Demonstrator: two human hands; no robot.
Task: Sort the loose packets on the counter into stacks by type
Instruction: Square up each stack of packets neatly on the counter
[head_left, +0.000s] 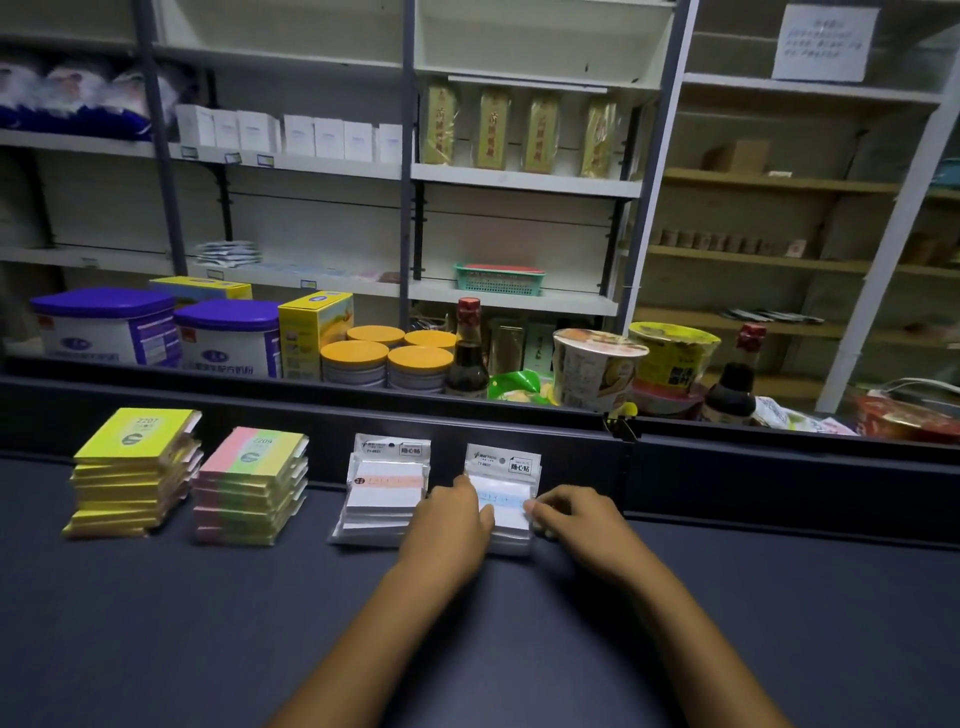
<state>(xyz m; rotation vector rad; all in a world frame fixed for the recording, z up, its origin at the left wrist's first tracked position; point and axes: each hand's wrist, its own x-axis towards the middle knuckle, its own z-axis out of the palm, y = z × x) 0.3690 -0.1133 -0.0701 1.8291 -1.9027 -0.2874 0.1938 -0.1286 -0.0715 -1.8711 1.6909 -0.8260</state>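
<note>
On the dark bench (156, 623), from centre left: a yellow stack (132, 473), a pink-green stack (249, 488), an orange-band stack (384, 493), then a blue-band stack (506, 493). The left hand (449, 525) hides that last stack's left edge; the right hand (574, 517) pinches its right edge. Blurred shelves (524, 179) fill the upper frame.

Shop: stocked shelves (524, 179), counter (208, 623).
</note>
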